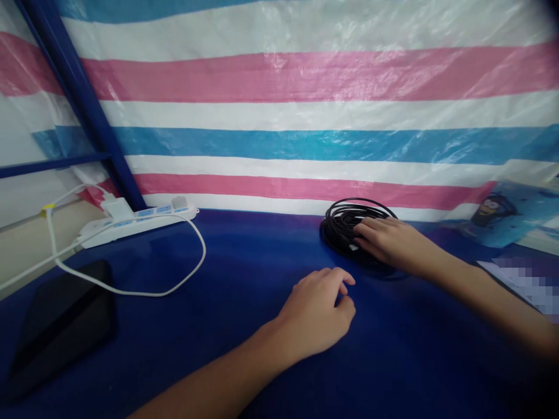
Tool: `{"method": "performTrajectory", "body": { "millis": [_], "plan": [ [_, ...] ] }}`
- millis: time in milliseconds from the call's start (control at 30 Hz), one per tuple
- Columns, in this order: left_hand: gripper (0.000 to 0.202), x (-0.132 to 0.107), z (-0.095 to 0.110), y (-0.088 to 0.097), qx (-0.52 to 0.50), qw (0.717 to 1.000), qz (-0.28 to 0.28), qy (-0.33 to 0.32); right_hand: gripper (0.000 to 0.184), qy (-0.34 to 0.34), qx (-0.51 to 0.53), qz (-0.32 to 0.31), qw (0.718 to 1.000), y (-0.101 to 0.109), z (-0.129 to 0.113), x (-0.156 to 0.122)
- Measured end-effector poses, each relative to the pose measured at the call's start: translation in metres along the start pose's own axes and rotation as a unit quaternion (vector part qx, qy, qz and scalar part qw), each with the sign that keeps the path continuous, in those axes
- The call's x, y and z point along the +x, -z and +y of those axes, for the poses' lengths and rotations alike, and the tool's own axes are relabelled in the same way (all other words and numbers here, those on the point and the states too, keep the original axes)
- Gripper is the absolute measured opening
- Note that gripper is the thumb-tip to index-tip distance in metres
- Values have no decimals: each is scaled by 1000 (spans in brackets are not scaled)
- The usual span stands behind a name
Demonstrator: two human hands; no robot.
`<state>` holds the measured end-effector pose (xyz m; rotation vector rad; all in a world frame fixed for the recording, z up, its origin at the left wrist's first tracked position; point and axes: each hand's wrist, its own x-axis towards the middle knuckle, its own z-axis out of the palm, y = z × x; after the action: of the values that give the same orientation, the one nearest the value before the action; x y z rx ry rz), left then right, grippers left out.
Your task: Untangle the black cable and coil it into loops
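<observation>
A coil of thin black cable (pixel 345 224) lies on the blue table (pixel 244 256) near the back wall. My right hand (pixel 391 243) rests on the coil's right side, fingers laid over the loops and curled slightly, with a small white piece under the fingertips. My left hand (pixel 317 314) lies on the table in front of the coil, apart from it, fingers curled loosely with the fingertips down and nothing seen in them.
A white power strip (pixel 135 220) with a plugged white cable (pixel 192 262) lies at the back left. A black phone-like slab (pixel 65 320) sits at the near left. A cartoon-printed blue item (pixel 506 212) and a paper (pixel 524 279) are at the right. A striped tarp (pixel 305 116) backs the table.
</observation>
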<state>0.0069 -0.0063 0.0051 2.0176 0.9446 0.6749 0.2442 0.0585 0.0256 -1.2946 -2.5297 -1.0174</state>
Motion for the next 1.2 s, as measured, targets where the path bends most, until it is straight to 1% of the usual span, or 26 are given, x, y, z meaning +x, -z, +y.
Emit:
{"method": "performTrajectory", "body": {
  "millis": [167, 300, 367, 467, 567, 633, 667, 733, 767, 800, 867, 900, 933, 967, 1000, 1033, 1100, 1133, 1167, 1200],
  "plan": [
    [33, 2, 0, 3, -13, 1000, -4, 4, 20, 12, -13, 10, 1000, 3, -4, 4],
    [32, 5, -3, 4, -45, 999, -3, 15, 24, 1, -15, 41, 999, -2, -5, 2],
    [31, 6, -5, 3, -70, 997, -5, 29, 26, -1, -11, 58, 998, -5, -4, 1],
    [29, 7, -6, 2, -118, 991, -5, 61, 22, 3, -10, 81, 997, -8, -4, -1],
    [24, 9, -6, 4, -184, 978, -3, 103, 18, -14, -17, 131, 991, -4, -3, -2],
    [24, 12, -5, 7, -240, 961, 6, 134, 16, -42, -17, 184, 982, 5, -4, -4],
    [27, 14, -5, 9, -272, 951, 15, 148, 14, -54, -12, 209, 976, 11, -6, -5],
    [40, 16, -6, 13, -330, 928, 33, 169, 11, -62, 9, 240, 969, 24, -15, -8],
    [46, 18, -6, 14, -360, 916, 41, 175, 11, -55, 23, 242, 968, 31, -22, -9],
    [50, 19, -6, 14, -394, 901, 45, 178, 12, -42, 44, 235, 970, 37, -31, -9],
    [51, 20, -5, 13, -465, 865, 54, 182, 14, 11, 99, 206, 974, 46, -52, -9],
    [48, 20, -4, 13, -495, 848, 60, 182, 15, 38, 165, 175, 970, 48, -63, -9],
    [45, 20, -4, 13, -513, 836, 69, 183, 15, 57, 214, 150, 964, 50, -74, -8],
    [41, 20, -3, 13, -517, 832, 79, 185, 15, 70, 248, 128, 958, 50, -84, -7],
    [37, 20, -3, 13, -507, 836, 89, 187, 15, 83, 271, 115, 952, 51, -93, -6],
    [33, 20, -2, 14, -491, 844, 98, 189, 14, 92, 279, 115, 949, 51, -99, -5],
    [22, 19, -2, 18, -454, 864, 105, 189, 13, 106, 277, 152, 943, 52, -105, -4],
    [17, 19, -2, 20, -436, 874, 106, 186, 15, 98, 267, 183, 941, 53, -104, -4],
    [13, 19, -2, 22, -418, 884, 105, 181, 19, 72, 251, 218, 940, 55, -101, -4],
    [11, 18, -2, 24, -404, 892, 105, 175, 24, 27, 225, 250, 941, 56, -96, -5]
  ]
}}
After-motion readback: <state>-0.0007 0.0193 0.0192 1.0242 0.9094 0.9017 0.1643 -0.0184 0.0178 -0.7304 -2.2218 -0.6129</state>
